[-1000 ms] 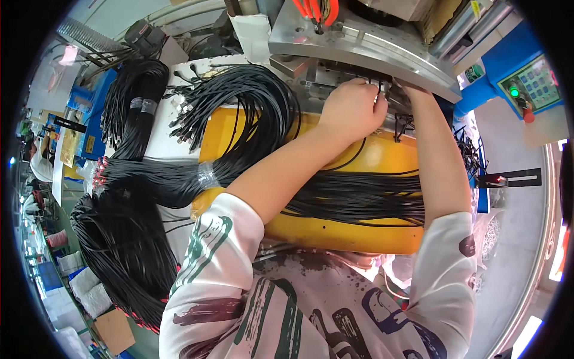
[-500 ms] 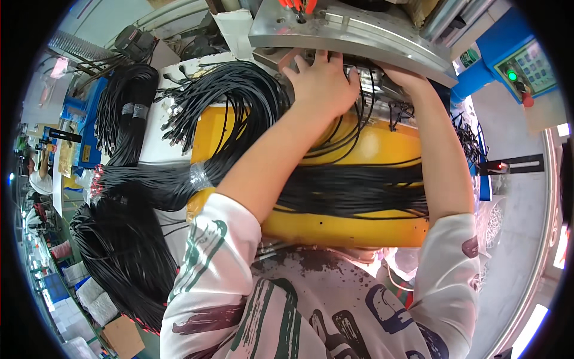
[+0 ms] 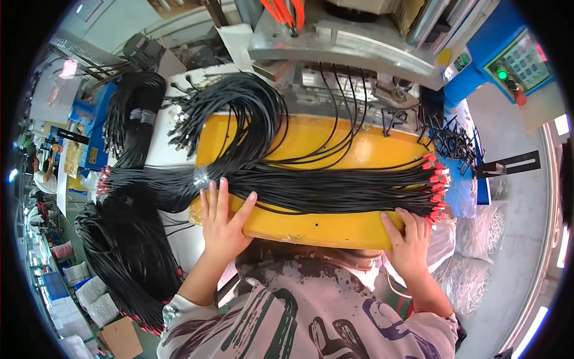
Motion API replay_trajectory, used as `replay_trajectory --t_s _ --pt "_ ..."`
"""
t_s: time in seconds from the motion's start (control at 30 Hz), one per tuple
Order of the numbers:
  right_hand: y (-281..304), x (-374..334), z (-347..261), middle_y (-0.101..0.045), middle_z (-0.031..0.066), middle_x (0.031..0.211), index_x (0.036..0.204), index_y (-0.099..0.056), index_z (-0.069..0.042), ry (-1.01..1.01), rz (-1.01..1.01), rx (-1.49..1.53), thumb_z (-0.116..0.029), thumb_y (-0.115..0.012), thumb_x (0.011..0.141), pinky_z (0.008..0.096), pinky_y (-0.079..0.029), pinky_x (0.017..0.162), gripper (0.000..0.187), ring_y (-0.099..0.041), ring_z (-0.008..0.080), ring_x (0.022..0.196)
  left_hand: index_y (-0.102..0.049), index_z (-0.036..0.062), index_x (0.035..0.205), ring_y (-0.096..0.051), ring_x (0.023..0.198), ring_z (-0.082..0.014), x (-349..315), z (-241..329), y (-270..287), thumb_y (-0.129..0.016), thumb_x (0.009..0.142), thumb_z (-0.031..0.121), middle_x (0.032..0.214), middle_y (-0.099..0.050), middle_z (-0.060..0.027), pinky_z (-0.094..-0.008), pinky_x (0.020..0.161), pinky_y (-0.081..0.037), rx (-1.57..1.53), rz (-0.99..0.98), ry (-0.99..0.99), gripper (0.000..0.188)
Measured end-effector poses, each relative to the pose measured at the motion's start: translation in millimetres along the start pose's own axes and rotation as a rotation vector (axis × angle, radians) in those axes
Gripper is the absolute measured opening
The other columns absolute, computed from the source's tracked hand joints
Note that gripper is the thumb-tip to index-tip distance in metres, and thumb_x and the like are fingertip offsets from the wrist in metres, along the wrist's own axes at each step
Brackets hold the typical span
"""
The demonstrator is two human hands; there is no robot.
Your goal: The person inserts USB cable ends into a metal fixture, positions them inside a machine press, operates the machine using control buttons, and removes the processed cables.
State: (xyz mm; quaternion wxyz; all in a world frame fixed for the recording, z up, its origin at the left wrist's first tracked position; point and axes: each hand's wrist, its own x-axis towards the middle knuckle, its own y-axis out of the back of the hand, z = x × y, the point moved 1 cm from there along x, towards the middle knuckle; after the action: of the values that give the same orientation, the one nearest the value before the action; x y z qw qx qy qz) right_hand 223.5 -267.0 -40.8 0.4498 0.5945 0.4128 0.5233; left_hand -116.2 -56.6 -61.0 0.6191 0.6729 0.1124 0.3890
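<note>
A bundle of black cables [image 3: 341, 188] lies across a yellow board [image 3: 287, 230], with red-capped ends [image 3: 439, 185] gathered at its right. My left hand [image 3: 226, 230] rests on the board's near left part with fingers spread, their tips at the cables beside a clear tape wrap [image 3: 201, 178]. At the near right corner my right hand [image 3: 411, 242] lies over the board's edge, thumb apart, fingertips close to the red ends. It grips nothing that I can see. Several single cables from the bundle run up to a metal mould [image 3: 341, 84] beneath the press plate [image 3: 353, 48].
More black cable bundles [image 3: 125, 239] hang at the left, and a curled bundle [image 3: 239, 96] lies behind the tape. Small black plastic pieces [image 3: 451, 140] are heaped at the right. A blue control box [image 3: 508, 66] stands far right. Orange-handled pliers [image 3: 287, 15] sit above the press plate.
Both hands have drawn back from the mould under the press plate to the near edge of the yellow board. The red cable ends and the mould now show.
</note>
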Motion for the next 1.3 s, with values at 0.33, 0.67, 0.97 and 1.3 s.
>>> replay_trajectory --t_s 0.33,0.67,0.97,1.3 --pt "2.7 -16.2 -12.9 -0.053 0.0123 0.137 0.132 -0.065 -0.013 -0.010 0.022 0.073 -0.007 -0.075 0.069 0.0495 -0.039 0.106 0.064 -0.050 0.0374 0.123 -0.056 0.0256 0.145 -0.032 0.145 -0.0505 -6.5 7.8 18.4 -0.087 0.065 0.038 0.160 -0.030 -0.0266 -0.0637 0.117 -0.025 -0.041 -0.073 0.062 0.087" --pt "5.9 -11.0 -20.7 -0.051 0.0145 0.139 0.134 -0.064 -0.012 -0.086 -0.020 0.091 -0.002 -0.074 0.070 0.0491 -0.038 0.108 0.065 -0.048 0.0383 0.126 -0.051 0.0288 0.149 -0.034 0.146 -0.0461 -11.7 9.5 21.3 -0.087 0.066 0.029 0.162 -0.029 -0.0216 -0.0610 0.116 -0.029 -0.133 0.037 0.129 0.090" --pt "5.2 -14.4 -15.0 -0.051 0.0157 0.139 0.133 -0.065 -0.012 -0.115 -0.035 0.082 -0.006 -0.075 0.070 0.0493 -0.037 0.109 0.064 -0.047 0.0391 0.127 -0.055 0.0252 0.146 -0.034 0.144 -0.0500 -4.6 37.6 30.1 -0.085 0.070 0.036 0.160 -0.031 -0.0239 -0.0596 0.115 -0.031 -0.052 -0.132 0.164 0.083" --pt "43.9 81.8 5.3 -0.069 0.0128 0.092 0.102 -0.070 -0.004 -0.264 0.019 0.434 -0.014 -0.073 0.086 0.0415 -0.056 0.074 0.020 -0.069 0.0330 0.080 -0.058 0.0016 0.119 -0.059 0.114 -0.0454 148.8 128.5 -5.3 -0.077 0.084 0.042 0.126 -0.057 -0.0281 -0.0476 0.093 -0.051 -0.676 -0.439 -0.395 0.057"
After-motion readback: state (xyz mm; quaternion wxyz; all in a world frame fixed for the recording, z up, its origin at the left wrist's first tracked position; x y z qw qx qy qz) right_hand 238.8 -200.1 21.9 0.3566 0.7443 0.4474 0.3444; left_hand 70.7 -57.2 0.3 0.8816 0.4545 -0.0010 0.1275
